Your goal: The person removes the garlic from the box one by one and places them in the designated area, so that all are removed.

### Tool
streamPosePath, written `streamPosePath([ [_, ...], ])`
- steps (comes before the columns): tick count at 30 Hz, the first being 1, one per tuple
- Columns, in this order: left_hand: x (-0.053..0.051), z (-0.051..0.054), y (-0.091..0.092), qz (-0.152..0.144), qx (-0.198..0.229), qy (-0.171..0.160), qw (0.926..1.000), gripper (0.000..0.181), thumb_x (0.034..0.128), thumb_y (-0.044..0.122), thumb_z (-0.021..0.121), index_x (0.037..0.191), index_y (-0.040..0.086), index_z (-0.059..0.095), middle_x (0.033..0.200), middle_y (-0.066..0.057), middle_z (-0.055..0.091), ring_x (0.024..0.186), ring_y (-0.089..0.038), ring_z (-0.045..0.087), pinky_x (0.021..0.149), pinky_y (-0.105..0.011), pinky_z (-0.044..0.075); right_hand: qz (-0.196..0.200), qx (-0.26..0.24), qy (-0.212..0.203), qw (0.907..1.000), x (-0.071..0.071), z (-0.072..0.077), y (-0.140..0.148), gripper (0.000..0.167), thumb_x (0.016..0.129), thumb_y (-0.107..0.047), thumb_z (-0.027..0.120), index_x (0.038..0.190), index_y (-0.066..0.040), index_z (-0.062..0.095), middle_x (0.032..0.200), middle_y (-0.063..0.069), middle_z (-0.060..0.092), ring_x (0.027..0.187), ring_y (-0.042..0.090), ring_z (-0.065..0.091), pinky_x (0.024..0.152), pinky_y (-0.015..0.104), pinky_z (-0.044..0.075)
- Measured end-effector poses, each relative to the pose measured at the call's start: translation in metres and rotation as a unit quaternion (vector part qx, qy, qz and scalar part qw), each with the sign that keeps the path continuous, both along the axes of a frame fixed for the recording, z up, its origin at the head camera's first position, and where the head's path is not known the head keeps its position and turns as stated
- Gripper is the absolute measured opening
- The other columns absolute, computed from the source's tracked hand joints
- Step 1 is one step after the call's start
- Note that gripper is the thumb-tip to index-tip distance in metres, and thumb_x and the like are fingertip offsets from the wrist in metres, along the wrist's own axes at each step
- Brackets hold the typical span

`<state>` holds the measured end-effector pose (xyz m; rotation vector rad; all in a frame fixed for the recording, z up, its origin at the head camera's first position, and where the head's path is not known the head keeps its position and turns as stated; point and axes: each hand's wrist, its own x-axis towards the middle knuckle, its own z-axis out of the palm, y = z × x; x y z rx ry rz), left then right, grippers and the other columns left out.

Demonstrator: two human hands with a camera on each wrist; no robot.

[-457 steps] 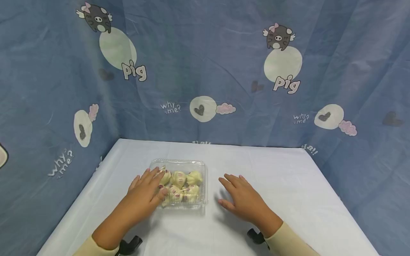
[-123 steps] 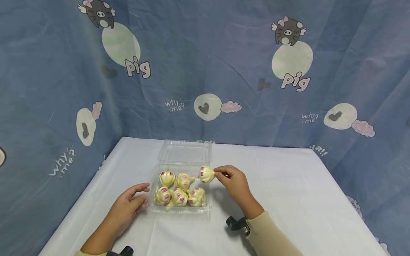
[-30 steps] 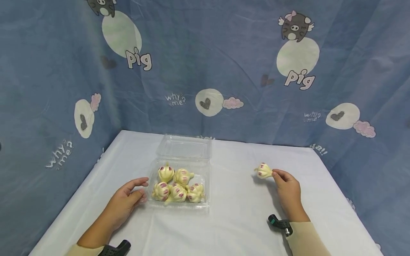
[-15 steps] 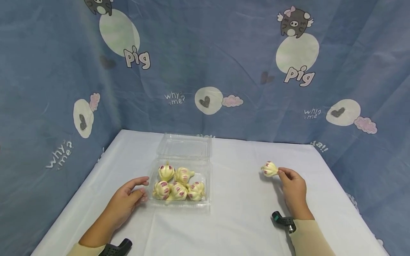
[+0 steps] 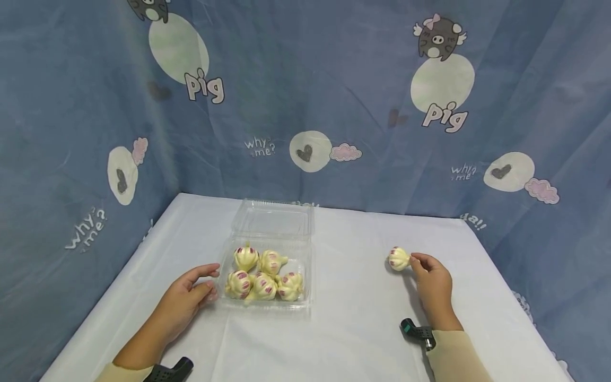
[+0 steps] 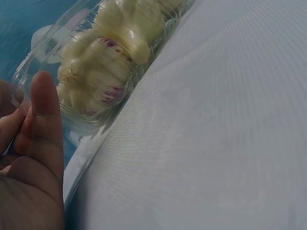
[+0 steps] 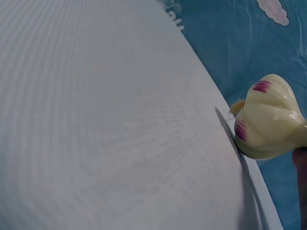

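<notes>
A clear plastic box (image 5: 306,297) holds several cream garlic bulbs (image 5: 289,286) with purple marks. At its left side, my left hand (image 5: 181,302) touches the edge with relaxed fingers, the thumb apart from the index finger. In the left wrist view, my fingers (image 6: 43,100) lie beside the clear wall near a garlic bulb (image 6: 91,72). On the right, my right hand (image 5: 433,284) pinches one garlic bulb (image 5: 398,259) by its stem, the round part facing left. The right wrist view shows this bulb (image 7: 268,120) close up, at or just above the cloth; contact cannot be told.
The box's raised clear lid (image 5: 274,218) stands at its back side. White cloth (image 5: 353,318) covers the table. A blue patterned curtain (image 5: 343,95) rises behind and along the sides. Each wrist wears a black device, such as the one at the right cuff (image 5: 417,331).
Since the earliest frame, the box has been opened and one bulb taken out by my right hand and carried right. In the last half second, that bulb has moved slightly down and left.
</notes>
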<state>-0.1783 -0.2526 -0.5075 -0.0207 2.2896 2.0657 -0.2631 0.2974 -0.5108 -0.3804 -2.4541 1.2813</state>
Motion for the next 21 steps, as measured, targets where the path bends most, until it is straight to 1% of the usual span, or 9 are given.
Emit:
streamPosePath([
  [3, 0.0017, -0.0004, -0.0009, -0.003, -0.003, -0.004, 1.0, 0.047, 0.1095, 0.011, 0.054, 0.152, -0.004, 0.043, 0.136, -0.008, 0.049, 0.091, -0.006, 0.061, 0.082, -0.023, 0.06, 0.007, 0.003, 0.012, 0.9999, 0.0037, -0.0024, -0.0014, 0.028, 0.104, -0.033, 0.067, 0.12, -0.011, 0.076, 0.121, 0.012, 0.074, 0.125, 0.032, 0.062, 0.102, 0.05, 0.049],
  [7, 0.0011, -0.0002, -0.0013, -0.003, -0.001, 0.009, 1.0, 0.046, 0.1096, 0.012, 0.055, 0.151, -0.005, 0.044, 0.133, 0.001, 0.053, 0.091, -0.006, 0.062, 0.081, -0.022, 0.06, 0.025, 0.002, 0.03, 0.9993, 0.0025, -0.0022, -0.0027, 0.03, 0.103, -0.034, 0.069, 0.121, -0.011, 0.075, 0.122, 0.012, 0.074, 0.126, 0.032, 0.062, 0.104, 0.052, 0.048],
  [11, -0.0001, -0.0012, -0.0021, -0.005, 0.009, 0.02, 0.9997, 0.046, 0.109, 0.011, 0.056, 0.149, -0.006, 0.044, 0.128, 0.007, 0.055, 0.09, -0.005, 0.063, 0.079, -0.021, 0.06, 0.04, 0.002, 0.021, 0.999, -0.0005, -0.0009, -0.005, 0.032, 0.102, -0.035, 0.07, 0.124, -0.012, 0.074, 0.129, 0.012, 0.072, 0.13, 0.033, 0.061, 0.109, 0.055, 0.048],
  [14, 0.0002, -0.0021, -0.0025, -0.008, 0.017, 0.022, 0.9996, 0.046, 0.1087, 0.011, 0.057, 0.149, -0.007, 0.044, 0.128, 0.006, 0.054, 0.089, -0.006, 0.063, 0.079, -0.021, 0.06, 0.046, 0.012, 0.013, 0.9988, -0.0009, -0.0004, -0.0068, 0.031, 0.102, -0.033, 0.071, 0.125, -0.011, 0.074, 0.133, 0.012, 0.07, 0.13, 0.034, 0.061, 0.11, 0.056, 0.048],
  [21, 0.0023, -0.0033, -0.0023, -0.016, 0.024, 0.022, 0.9993, 0.047, 0.1086, 0.013, 0.058, 0.149, -0.007, 0.044, 0.129, 0.004, 0.054, 0.089, -0.005, 0.063, 0.079, -0.021, 0.059, 0.05, 0.014, 0.005, 0.9987, 0.0027, -0.0009, -0.0081, 0.033, 0.101, -0.032, 0.072, 0.126, -0.01, 0.073, 0.134, 0.012, 0.07, 0.13, 0.035, 0.061, 0.109, 0.055, 0.048],
])
